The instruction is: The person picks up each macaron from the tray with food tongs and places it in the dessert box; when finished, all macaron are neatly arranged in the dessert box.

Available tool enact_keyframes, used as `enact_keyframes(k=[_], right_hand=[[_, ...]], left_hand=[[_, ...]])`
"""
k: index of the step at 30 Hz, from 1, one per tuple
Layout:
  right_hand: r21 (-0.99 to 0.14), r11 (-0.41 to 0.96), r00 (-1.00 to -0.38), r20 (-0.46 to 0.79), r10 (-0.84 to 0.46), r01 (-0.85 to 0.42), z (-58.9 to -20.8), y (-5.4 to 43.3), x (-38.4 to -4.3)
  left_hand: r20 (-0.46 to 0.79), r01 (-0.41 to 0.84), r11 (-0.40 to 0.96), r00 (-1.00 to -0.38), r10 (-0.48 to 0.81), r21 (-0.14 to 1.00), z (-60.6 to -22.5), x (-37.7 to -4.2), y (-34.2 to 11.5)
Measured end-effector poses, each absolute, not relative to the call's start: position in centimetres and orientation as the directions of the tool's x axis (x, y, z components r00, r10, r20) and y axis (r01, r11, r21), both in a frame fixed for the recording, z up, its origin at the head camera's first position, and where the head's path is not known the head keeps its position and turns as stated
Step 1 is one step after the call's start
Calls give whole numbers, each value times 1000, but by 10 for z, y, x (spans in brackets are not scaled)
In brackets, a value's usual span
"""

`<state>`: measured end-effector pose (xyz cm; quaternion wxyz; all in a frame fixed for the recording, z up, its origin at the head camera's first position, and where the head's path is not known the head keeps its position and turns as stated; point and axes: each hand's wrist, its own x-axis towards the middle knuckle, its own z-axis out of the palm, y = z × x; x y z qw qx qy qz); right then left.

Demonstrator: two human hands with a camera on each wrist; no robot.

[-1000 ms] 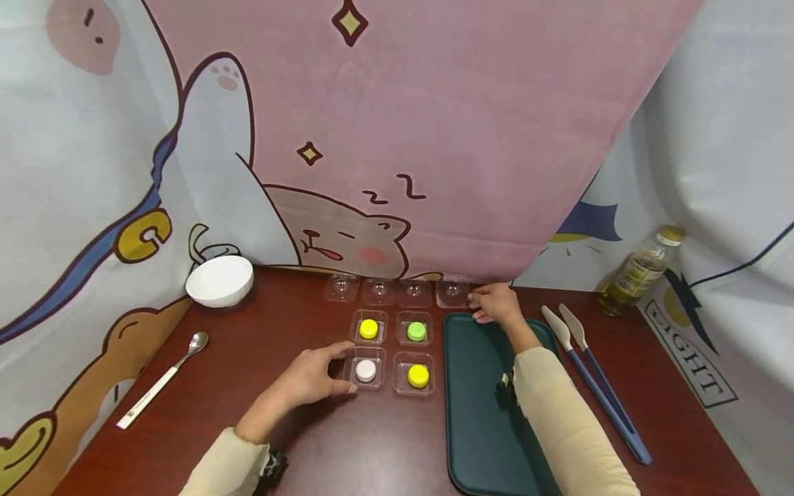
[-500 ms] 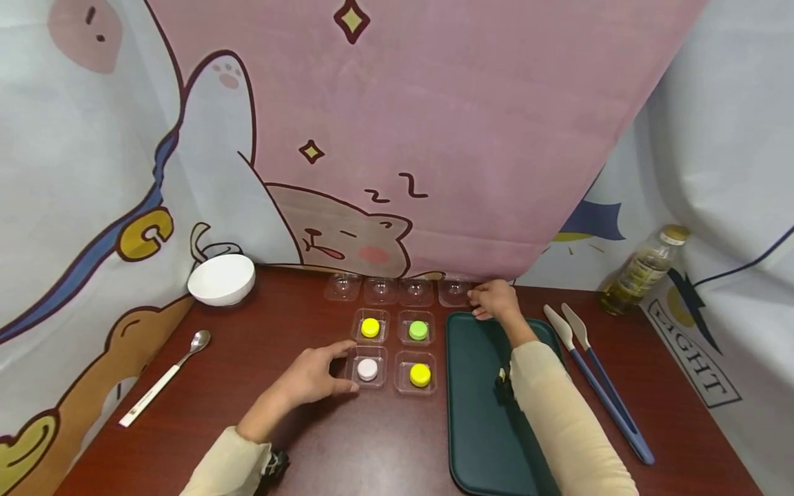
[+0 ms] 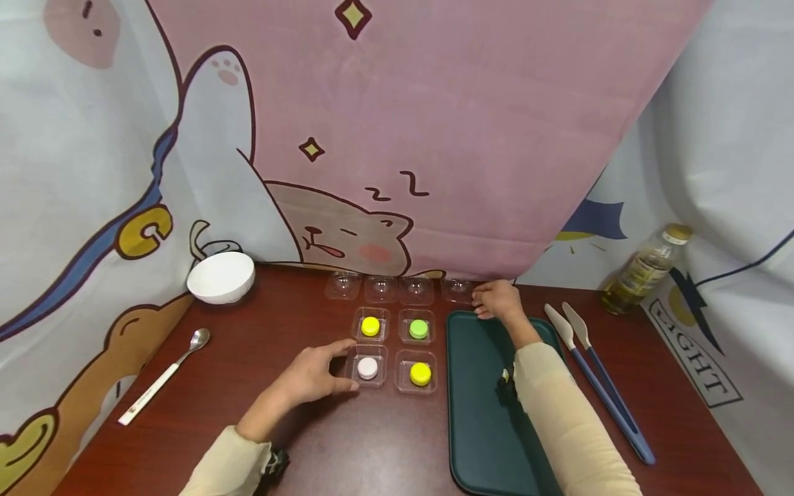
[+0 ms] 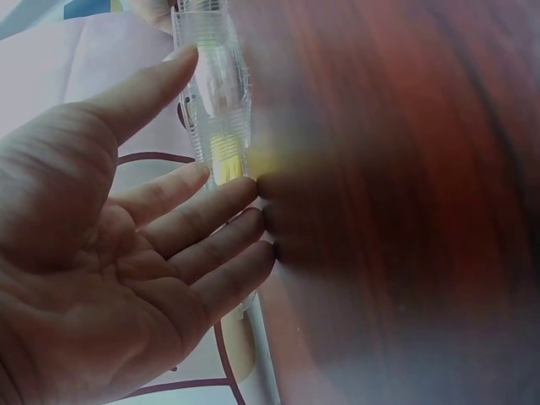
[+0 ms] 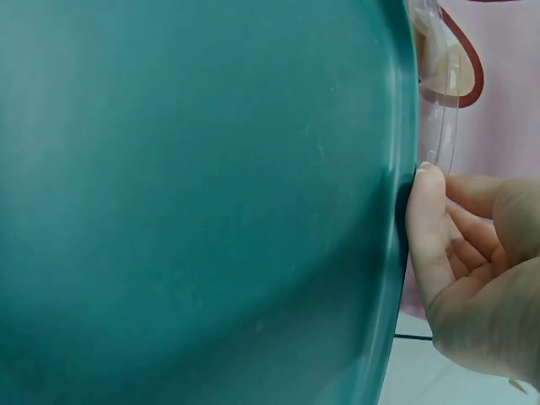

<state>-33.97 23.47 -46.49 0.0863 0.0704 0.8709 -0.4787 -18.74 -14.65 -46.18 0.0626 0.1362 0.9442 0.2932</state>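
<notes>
Several small clear plastic boxes stand on the table, each with a macaron in it: a pale pink one (image 3: 367, 368), a green one (image 3: 418, 329), a yellow one at the back (image 3: 370, 326) and another yellow one in front (image 3: 420, 374). My left hand (image 3: 313, 375) rests beside the pale pink macaron's box (image 3: 381, 381), thumb and fingers spread at its left side and holding nothing. Behind the tray, my right hand (image 3: 498, 300) pinches the right edge of a clear domed lid (image 3: 457, 289) between thumb and finger. In the right wrist view, the lid (image 5: 439, 126) shows at the fingertips.
More clear lids (image 3: 381, 289) line the back edge by the cloth wall. A dark green tray (image 3: 471, 413) lies under my right forearm. Blue-handled tongs (image 3: 602, 386) and an oil bottle (image 3: 645, 272) are at right; a white bowl (image 3: 220, 278) and a spoon (image 3: 163, 379) at left.
My right hand and the lid at its fingertips have shifted slightly right, widening the gap to the neighbouring lid. The left hand has stayed by the pale pink macaron's box.
</notes>
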Motion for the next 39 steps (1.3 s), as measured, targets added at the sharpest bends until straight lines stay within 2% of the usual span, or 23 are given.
enact_keyframes(k=[6,18,30,39], right_hand=[[-863,455,-971,-238,16,219,-459,242,-331],[-874,463,-977,-199,-71,144,-446,250,-311],[-914,405,-977,-110,-181,28,-425,223,-286],[-947,321,-971,-105,-213,31,-417,204,-276]], left_hand=[[-37,222,787,-955,296,576,-461,-187,-146],[-34,229,791,-953,300,567,-462,-188,-146],[-46,212,791,-956,290,574,-457,-186,-145],[-44,212,785,-956,290,582,-456,-185,-146]])
